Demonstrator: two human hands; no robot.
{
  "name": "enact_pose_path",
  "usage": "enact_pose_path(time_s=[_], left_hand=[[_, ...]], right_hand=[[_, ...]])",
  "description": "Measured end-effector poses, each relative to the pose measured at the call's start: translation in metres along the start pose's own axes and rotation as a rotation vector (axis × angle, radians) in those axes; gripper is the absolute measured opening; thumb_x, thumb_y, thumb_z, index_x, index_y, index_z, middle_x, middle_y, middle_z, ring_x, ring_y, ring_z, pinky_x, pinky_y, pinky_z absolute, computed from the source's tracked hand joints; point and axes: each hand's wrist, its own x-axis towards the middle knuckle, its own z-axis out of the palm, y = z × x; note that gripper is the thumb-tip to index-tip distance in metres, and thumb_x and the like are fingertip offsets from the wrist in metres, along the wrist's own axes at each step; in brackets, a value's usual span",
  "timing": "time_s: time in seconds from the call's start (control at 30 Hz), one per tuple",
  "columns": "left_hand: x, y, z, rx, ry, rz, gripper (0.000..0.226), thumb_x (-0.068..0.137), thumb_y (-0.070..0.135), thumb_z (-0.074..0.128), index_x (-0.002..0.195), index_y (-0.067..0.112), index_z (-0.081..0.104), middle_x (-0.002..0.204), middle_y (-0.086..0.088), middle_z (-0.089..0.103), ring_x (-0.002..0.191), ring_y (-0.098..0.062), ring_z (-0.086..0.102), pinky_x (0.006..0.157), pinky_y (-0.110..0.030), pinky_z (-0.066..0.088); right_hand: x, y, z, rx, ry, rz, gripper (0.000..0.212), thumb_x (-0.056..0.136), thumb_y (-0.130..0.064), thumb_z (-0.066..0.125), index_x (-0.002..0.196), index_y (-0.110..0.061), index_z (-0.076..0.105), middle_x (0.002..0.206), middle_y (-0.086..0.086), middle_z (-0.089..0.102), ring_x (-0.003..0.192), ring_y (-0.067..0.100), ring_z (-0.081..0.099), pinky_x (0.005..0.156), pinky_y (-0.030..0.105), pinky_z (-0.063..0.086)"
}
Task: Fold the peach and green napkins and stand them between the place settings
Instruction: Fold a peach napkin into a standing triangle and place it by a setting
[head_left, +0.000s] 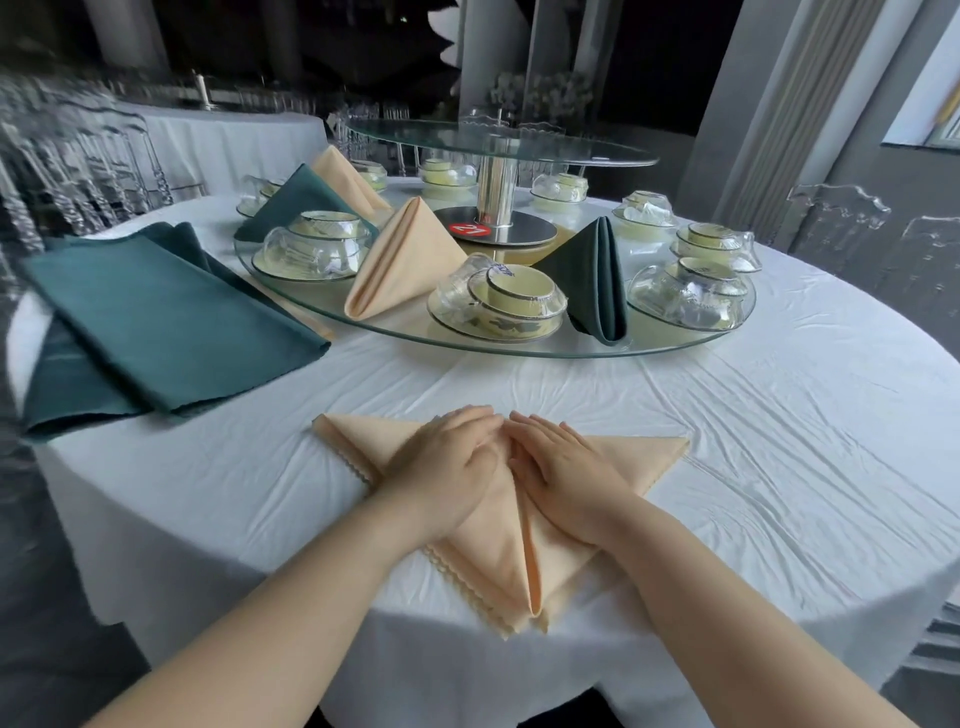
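Observation:
A peach napkin lies flat on the white tablecloth near the front edge, folded into a triangle with two flaps meeting at a centre line. My left hand and my right hand press flat on it, fingers straight, side by side at its top. On the glass turntable a folded peach napkin and a folded green napkin stand between wrapped place settings. Another green napkin and another peach napkin stand further back.
A stack of flat green napkins lies at the left of the table. A raised glass tier on a metal post stands at the centre. Clear chairs ring the table. The tablecloth is wrinkled at the right.

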Motion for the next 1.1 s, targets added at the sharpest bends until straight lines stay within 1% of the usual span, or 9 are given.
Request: enact_pose_path(time_s=[0.07, 0.23, 0.3, 0.43, 0.67, 0.77, 0.93, 1.0, 1.1], left_hand=[[0.008, -0.004, -0.002, 0.173, 0.058, -0.011, 0.047, 0.096, 0.021, 0.03, 0.142, 0.015, 0.029, 0.152, 0.004, 0.022, 0.139, -0.007, 0.016, 0.109, -0.016, 0.004], [0.003, -0.012, 0.014, 0.448, -0.166, -0.147, 0.057, 0.099, 0.037, 0.017, 0.147, 0.015, -0.003, 0.156, 0.001, -0.009, 0.142, -0.01, -0.01, 0.112, -0.026, -0.01], [0.0, -0.013, 0.015, 0.474, -0.168, -0.17, 0.059, 0.099, 0.041, 0.015, 0.147, 0.014, -0.005, 0.155, 0.0, -0.011, 0.142, -0.011, -0.011, 0.112, -0.026, -0.01], [-0.003, -0.026, 0.002, 0.476, -0.16, -0.238, 0.061, 0.098, 0.043, 0.015, 0.147, 0.012, -0.005, 0.155, -0.002, -0.01, 0.142, -0.013, -0.01, 0.112, -0.027, -0.009], [-0.027, -0.083, -0.047, 0.6, -0.11, -0.446, 0.06, 0.098, 0.044, 0.008, 0.147, 0.013, -0.006, 0.155, 0.0, -0.012, 0.142, -0.012, -0.01, 0.114, -0.031, -0.005], [-0.029, -0.091, -0.054, 0.516, -0.074, -0.423, 0.054, 0.1, 0.038, 0.012, 0.147, 0.015, 0.002, 0.156, 0.002, -0.006, 0.142, -0.01, -0.005, 0.114, -0.028, -0.003], [-0.018, -0.1, -0.071, 0.145, 0.305, -0.283, 0.049, 0.09, 0.03, 0.03, 0.127, 0.005, 0.053, 0.136, -0.01, 0.049, 0.126, -0.024, 0.043, 0.105, -0.028, 0.029], [-0.009, -0.092, -0.075, 0.035, 0.275, -0.2, 0.031, 0.096, 0.018, 0.041, 0.117, 0.006, 0.061, 0.122, -0.003, 0.058, 0.113, -0.018, 0.051, 0.093, -0.022, 0.034], [0.01, -0.073, -0.076, 0.0, 0.057, -0.137, 0.024, 0.092, 0.018, 0.053, 0.112, 0.011, 0.064, 0.105, 0.007, 0.059, 0.099, -0.005, 0.05, 0.074, -0.009, 0.036]], right_hand=[[0.0, 0.0, 0.001, 0.003, -0.004, -0.02, 0.045, 0.099, -0.026, 0.027, 0.143, -0.03, 0.018, 0.153, -0.011, 0.017, 0.141, 0.007, 0.011, 0.11, 0.02, 0.001], [0.001, 0.0, 0.0, -0.043, -0.049, -0.039, 0.055, 0.089, -0.043, 0.009, 0.141, -0.034, 0.026, 0.152, -0.013, 0.016, 0.141, 0.007, 0.009, 0.111, 0.021, 0.001], [0.001, -0.001, 0.0, -0.045, -0.044, -0.039, 0.066, 0.079, -0.043, 0.005, 0.14, -0.034, 0.027, 0.152, -0.013, 0.017, 0.141, 0.007, 0.009, 0.112, 0.021, 0.001], [0.001, 0.0, 0.0, -0.053, -0.044, -0.041, 0.042, 0.1, -0.032, 0.018, 0.141, -0.034, 0.026, 0.152, -0.013, 0.016, 0.141, 0.007, 0.009, 0.112, 0.021, 0.0], [0.0, 0.001, -0.001, -0.055, -0.037, -0.051, 0.041, 0.1, -0.027, 0.023, 0.141, -0.034, 0.026, 0.152, -0.013, 0.016, 0.141, 0.007, 0.009, 0.112, 0.021, -0.001], [-0.001, 0.0, -0.001, -0.051, -0.03, -0.052, 0.041, 0.1, -0.026, 0.024, 0.141, -0.033, 0.026, 0.152, -0.012, 0.016, 0.141, 0.008, 0.009, 0.112, 0.021, -0.001], [-0.004, -0.002, -0.008, 0.289, 0.066, -0.017, 0.042, 0.097, -0.014, 0.037, 0.137, -0.023, 0.035, 0.143, 0.0, 0.038, 0.131, 0.012, 0.033, 0.102, 0.013, 0.02], [-0.003, -0.002, -0.019, 0.51, 0.117, 0.067, 0.04, 0.095, -0.011, 0.041, 0.134, -0.02, 0.041, 0.131, -0.003, 0.047, 0.115, 0.005, 0.043, 0.083, 0.003, 0.03], [0.004, 0.014, -0.037, 0.364, 0.165, 0.118, 0.036, 0.091, -0.008, 0.049, 0.126, -0.013, 0.049, 0.127, 0.001, 0.053, 0.114, 0.011, 0.046, 0.077, 0.006, 0.026]])
